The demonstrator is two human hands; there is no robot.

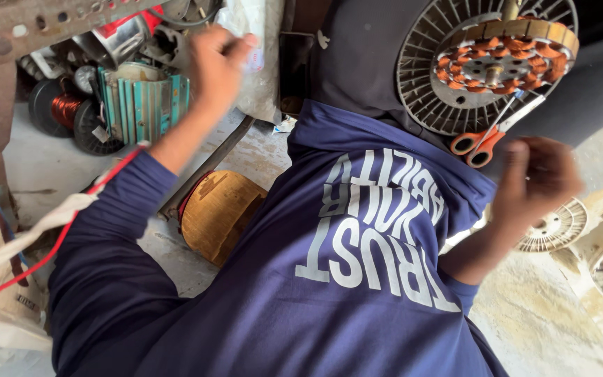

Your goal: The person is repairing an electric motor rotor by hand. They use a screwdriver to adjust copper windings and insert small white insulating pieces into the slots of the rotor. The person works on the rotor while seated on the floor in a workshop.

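Nearest to me, my blue long-sleeved shirt (329, 279) fills the lower frame. At three o'clock my right hand (535, 183) is raised and blurred, fingers loosely half-curled with the thumb up. It holds nothing that I can see and touches nothing. Just beyond it, toward two o'clock, the orange-handled scissors (481, 143) lie on my lap with their blades against the round fan stator (500, 63). The stator rests at one o'clock, its ring of copper windings facing up. Judgement: the step in hand is work on the windings, paused while I reach for something else. The next move calls for a steady seat for the stator, since neither hand secures it. At eleven o'clock my left hand (218, 56) is stretched out with its fingers curled close against a clear plastic bag (259, 66). I cannot tell whether it grips the bag or only touches it. Farther off, at ten o'clock, stand a teal ribbed housing (144, 101) and a copper wire spool (64, 108).
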